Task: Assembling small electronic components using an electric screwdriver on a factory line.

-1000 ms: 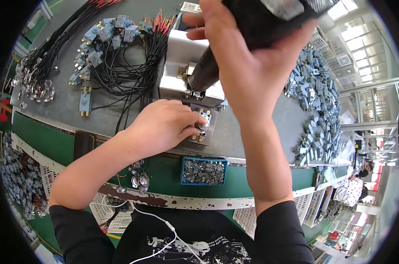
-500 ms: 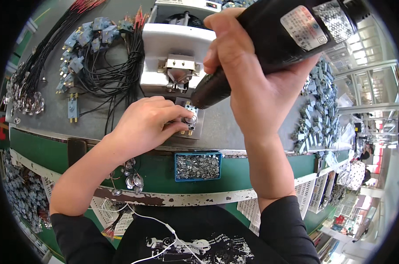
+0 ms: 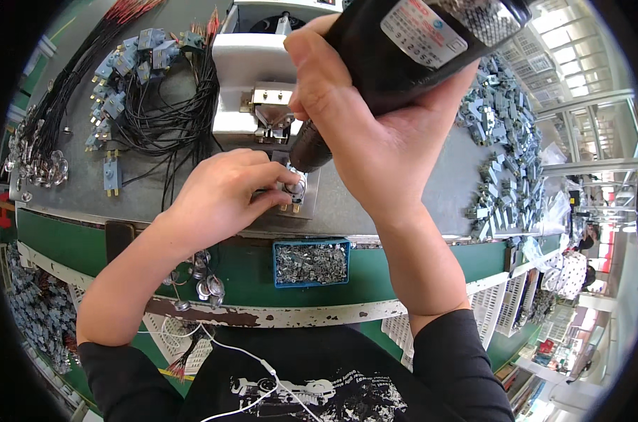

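My right hand is wrapped round a thick black electric screwdriver, held at a slant with its narrow ribbed nose pointing down and left. That nose ends just above a small grey-blue plug-like part with brass prongs, lying on a flat metal plate. Thumb and fingers of my left hand close on the part's left side, against a shiny round piece on it. The screwdriver's very tip is hidden, so I cannot tell whether it touches the part.
A silver-white machine stands behind the plate. Black cables with grey-blue plug parts lie left; a heap of similar parts lies right. At the front edge sits a blue tray of small metal pieces, near hanging metal discs.
My right hand and the screwdriver's body have swung left and slightly up, its nose staying over the part. My left hand keeps its place on the part. The whole view has shifted slightly.
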{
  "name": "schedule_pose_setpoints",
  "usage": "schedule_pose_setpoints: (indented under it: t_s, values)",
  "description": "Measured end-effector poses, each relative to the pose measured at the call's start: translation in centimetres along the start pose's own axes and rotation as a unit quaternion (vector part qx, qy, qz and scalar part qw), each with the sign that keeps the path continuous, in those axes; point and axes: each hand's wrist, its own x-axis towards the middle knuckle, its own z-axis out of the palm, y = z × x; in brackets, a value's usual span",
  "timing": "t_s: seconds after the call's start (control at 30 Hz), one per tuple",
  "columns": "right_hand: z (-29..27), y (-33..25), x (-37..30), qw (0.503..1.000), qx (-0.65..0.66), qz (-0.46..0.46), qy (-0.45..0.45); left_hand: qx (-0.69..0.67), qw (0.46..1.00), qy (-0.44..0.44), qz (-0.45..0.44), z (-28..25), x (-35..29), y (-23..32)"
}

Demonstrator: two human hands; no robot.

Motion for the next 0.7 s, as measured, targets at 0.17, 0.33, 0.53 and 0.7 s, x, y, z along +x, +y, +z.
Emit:
schedule_pose_setpoints:
  t_s: [0.17,0.33,0.53,0.7]
  values:
    - [0.0,0.0,-0.9,1.000,0.013,0.025,-0.011,0.039,0.999,-0.009,0.008,-0.3,-0.2,0.0]
    - [-0.4,0.0,-1.1,0.999,0.020,0.037,-0.020,0.032,0.999,-0.007,0.003,-0.1,-0.1,0.0]
    - [-0.6,-0.2,-1.5,0.998,0.032,0.050,-0.023,-0.041,0.999,0.022,-0.014,1.0,-1.2,-1.0]
    - [-0.6,0.7,-0.8,0.997,0.036,0.063,-0.007,-0.034,0.999,0.011,-0.015,0.6,-0.9,-0.3]
